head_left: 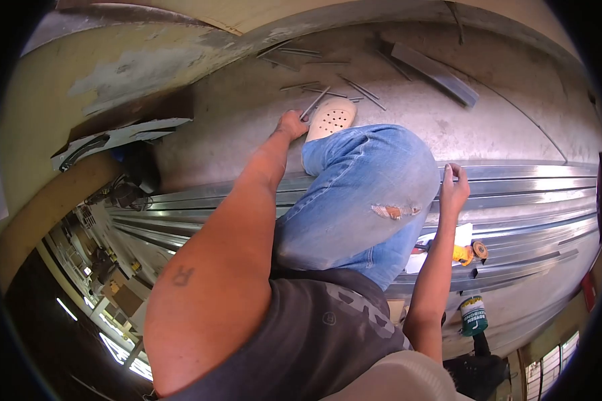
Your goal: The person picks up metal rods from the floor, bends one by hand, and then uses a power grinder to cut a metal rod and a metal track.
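My left hand reaches down to the floor beside a cream clog with holes. Its fingers are closed on one end of a thin metal bar, which points up and away at a slant. Several similar metal bars lie scattered on the concrete just beyond the clog. Near my bent knee in ripped jeans, my right hand hovers at or over long metal channels. The fingers of that hand are curled in; whatever they may hold is hidden.
A yellow angle grinder with a disc lies on the channels near white paper. A green and white can stands at lower right. One wide metal channel lies farther out, near the wall.
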Demonstrator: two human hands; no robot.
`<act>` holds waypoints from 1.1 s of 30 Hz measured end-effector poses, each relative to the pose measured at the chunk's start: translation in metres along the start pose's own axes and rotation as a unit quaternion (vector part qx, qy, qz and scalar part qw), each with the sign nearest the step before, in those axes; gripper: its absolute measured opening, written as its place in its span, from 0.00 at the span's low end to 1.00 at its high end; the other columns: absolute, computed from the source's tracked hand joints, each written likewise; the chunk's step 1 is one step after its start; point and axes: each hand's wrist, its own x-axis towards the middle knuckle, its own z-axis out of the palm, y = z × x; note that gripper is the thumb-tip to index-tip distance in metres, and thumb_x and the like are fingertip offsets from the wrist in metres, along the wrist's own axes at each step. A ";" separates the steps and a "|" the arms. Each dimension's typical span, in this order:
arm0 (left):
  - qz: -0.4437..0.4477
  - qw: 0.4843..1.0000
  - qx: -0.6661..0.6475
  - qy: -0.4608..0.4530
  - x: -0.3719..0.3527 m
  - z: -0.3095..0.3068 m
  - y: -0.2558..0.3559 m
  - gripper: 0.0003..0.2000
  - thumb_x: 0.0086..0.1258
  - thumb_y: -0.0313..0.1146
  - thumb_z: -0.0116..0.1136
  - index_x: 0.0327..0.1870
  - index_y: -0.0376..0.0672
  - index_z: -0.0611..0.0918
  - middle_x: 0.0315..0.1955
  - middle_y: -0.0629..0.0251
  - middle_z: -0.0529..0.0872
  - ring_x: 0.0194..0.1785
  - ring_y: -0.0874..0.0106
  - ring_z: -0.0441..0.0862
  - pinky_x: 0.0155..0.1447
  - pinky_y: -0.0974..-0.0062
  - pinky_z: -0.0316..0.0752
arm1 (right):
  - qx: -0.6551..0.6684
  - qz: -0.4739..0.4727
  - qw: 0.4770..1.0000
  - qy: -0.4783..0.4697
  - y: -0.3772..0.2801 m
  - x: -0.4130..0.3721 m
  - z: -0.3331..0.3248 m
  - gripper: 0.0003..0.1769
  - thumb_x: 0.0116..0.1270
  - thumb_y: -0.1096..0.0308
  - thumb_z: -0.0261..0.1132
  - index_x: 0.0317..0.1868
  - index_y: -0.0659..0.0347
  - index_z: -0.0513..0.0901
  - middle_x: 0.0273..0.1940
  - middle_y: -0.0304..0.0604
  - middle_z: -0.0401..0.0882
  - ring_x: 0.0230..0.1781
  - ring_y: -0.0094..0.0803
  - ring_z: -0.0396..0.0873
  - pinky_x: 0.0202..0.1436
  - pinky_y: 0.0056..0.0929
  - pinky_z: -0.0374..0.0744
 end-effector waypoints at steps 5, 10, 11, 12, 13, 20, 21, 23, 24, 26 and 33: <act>0.011 0.994 0.108 0.012 -0.003 -0.014 0.017 0.19 0.56 0.39 0.61 0.50 0.45 0.81 0.48 0.54 0.83 0.56 0.57 0.79 0.58 0.61 0.74 | 0.005 -0.001 1.000 -0.005 -0.004 0.000 0.006 0.09 0.64 0.70 0.65 0.40 0.66 0.83 0.37 0.47 0.85 0.38 0.36 0.82 0.47 0.31 0.77; 0.052 0.986 0.112 0.114 0.005 -0.015 0.013 0.18 0.58 0.39 0.58 0.47 0.42 0.82 0.50 0.50 0.81 0.54 0.53 0.79 0.58 0.59 0.74 | -0.014 0.009 1.000 -0.016 0.013 -0.012 0.000 0.08 0.64 0.71 0.65 0.40 0.67 0.83 0.36 0.47 0.85 0.37 0.36 0.82 0.46 0.31 0.77; 0.092 0.975 0.113 0.167 0.014 -0.019 0.015 0.18 0.58 0.39 0.58 0.47 0.41 0.81 0.52 0.50 0.80 0.54 0.53 0.78 0.59 0.58 0.73 | -0.012 0.000 1.000 -0.007 0.016 -0.011 -0.002 0.07 0.64 0.71 0.65 0.39 0.66 0.83 0.36 0.47 0.84 0.37 0.36 0.82 0.46 0.31 0.77; 0.093 0.975 0.114 0.167 0.020 -0.025 0.020 0.18 0.58 0.39 0.58 0.47 0.41 0.81 0.52 0.50 0.80 0.54 0.53 0.78 0.59 0.58 0.73 | -0.010 -0.008 1.000 -0.001 0.021 -0.012 -0.003 0.07 0.64 0.71 0.65 0.39 0.66 0.82 0.35 0.47 0.84 0.37 0.35 0.82 0.45 0.31 0.77; 0.121 0.970 0.105 0.181 0.023 -0.033 0.026 0.17 0.59 0.39 0.58 0.47 0.42 0.81 0.51 0.52 0.80 0.54 0.54 0.79 0.57 0.58 0.74 | -0.010 -0.007 1.000 -0.002 0.027 -0.014 -0.006 0.07 0.64 0.71 0.65 0.39 0.66 0.82 0.35 0.47 0.84 0.37 0.35 0.82 0.45 0.31 0.77; 0.134 0.967 0.123 0.178 0.047 -0.081 0.071 0.14 0.60 0.38 0.57 0.46 0.46 0.82 0.50 0.55 0.80 0.53 0.55 0.79 0.55 0.59 0.75 | -0.015 0.011 0.999 0.027 0.044 -0.017 -0.012 0.07 0.64 0.71 0.65 0.39 0.66 0.83 0.34 0.46 0.84 0.36 0.35 0.82 0.44 0.30 0.78; 0.135 0.967 0.126 0.178 0.048 -0.083 0.074 0.14 0.60 0.38 0.57 0.46 0.46 0.82 0.50 0.55 0.80 0.53 0.55 0.79 0.55 0.59 0.75 | -0.011 0.007 1.000 0.029 0.043 -0.018 -0.012 0.07 0.64 0.71 0.65 0.39 0.66 0.83 0.34 0.46 0.84 0.36 0.34 0.82 0.45 0.30 0.78; 0.136 0.960 0.140 0.201 0.050 -0.085 0.080 0.15 0.60 0.37 0.57 0.48 0.47 0.82 0.50 0.55 0.80 0.54 0.55 0.79 0.56 0.59 0.75 | -0.003 0.006 1.000 0.029 0.041 -0.019 -0.009 0.07 0.64 0.71 0.65 0.39 0.66 0.82 0.34 0.46 0.84 0.36 0.34 0.82 0.45 0.30 0.77; 0.137 0.960 0.141 0.201 0.056 -0.084 0.078 0.15 0.60 0.37 0.57 0.48 0.47 0.82 0.50 0.55 0.80 0.54 0.55 0.79 0.56 0.59 0.75 | 0.002 0.005 1.000 0.029 0.036 -0.020 -0.008 0.07 0.64 0.71 0.65 0.39 0.66 0.82 0.34 0.46 0.84 0.36 0.33 0.82 0.45 0.30 0.77; 0.133 0.952 0.176 0.211 0.066 -0.081 0.075 0.17 0.59 0.38 0.58 0.50 0.47 0.82 0.51 0.56 0.80 0.55 0.56 0.78 0.56 0.59 0.76 | 0.014 -0.006 0.999 0.029 0.026 -0.021 -0.004 0.07 0.64 0.71 0.65 0.39 0.65 0.82 0.34 0.45 0.84 0.36 0.33 0.82 0.45 0.29 0.77; 0.030 0.972 0.165 0.163 0.052 -0.083 0.098 0.19 0.60 0.42 0.56 0.52 0.47 0.82 0.53 0.55 0.81 0.57 0.57 0.79 0.59 0.60 0.75 | 0.060 -0.051 0.997 -0.002 -0.026 -0.031 0.003 0.06 0.63 0.72 0.65 0.38 0.65 0.82 0.35 0.46 0.84 0.36 0.34 0.82 0.44 0.29 0.77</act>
